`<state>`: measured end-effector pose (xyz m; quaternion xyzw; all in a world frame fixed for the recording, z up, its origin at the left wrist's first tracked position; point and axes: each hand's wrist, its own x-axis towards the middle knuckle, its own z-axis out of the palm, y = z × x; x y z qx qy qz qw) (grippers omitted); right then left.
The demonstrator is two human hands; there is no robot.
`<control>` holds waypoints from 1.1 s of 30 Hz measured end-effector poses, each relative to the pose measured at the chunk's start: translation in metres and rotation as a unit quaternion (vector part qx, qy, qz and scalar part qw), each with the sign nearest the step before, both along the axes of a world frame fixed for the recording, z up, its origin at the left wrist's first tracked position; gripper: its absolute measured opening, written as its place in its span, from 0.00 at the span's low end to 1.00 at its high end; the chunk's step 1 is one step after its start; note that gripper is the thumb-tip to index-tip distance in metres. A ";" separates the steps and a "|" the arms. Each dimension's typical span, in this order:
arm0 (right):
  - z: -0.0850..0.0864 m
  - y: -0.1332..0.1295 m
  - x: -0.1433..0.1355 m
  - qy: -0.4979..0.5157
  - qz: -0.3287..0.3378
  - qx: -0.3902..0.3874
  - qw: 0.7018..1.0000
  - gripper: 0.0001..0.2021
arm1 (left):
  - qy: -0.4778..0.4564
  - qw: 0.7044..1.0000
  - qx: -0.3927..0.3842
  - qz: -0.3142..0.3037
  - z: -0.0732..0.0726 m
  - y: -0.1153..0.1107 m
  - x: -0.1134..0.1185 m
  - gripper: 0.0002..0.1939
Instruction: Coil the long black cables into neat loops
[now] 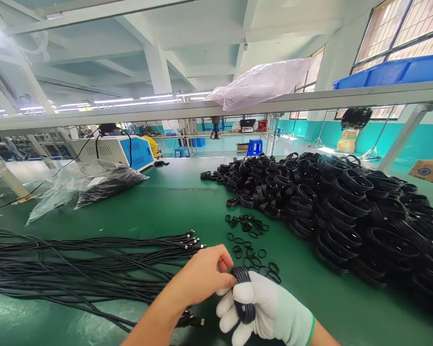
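Two hands are working low in the head view: the right hand [270, 307], in a white glove, is wrapping closed around a coiled black cable [243, 293], while the bare left hand [202, 276] is pinching the coil's top, just above the green table [180, 202]. Loose black cables [75, 264] are lying spread at left with plug ends pointing toward the hands, small black bands [250, 242] are sitting scattered just beyond the hands, and a big heap of coiled cables [339, 211] is filling the right side, with a clear plastic bag [82, 185] lying far left.
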<state>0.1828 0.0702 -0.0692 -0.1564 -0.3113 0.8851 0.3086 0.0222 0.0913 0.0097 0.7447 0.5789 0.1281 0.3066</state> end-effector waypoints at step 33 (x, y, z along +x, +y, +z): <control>-0.009 0.009 -0.016 -0.125 -0.262 0.024 0.957 0.26 | -0.473 0.862 -0.144 0.114 -0.080 -0.012 0.015 0.23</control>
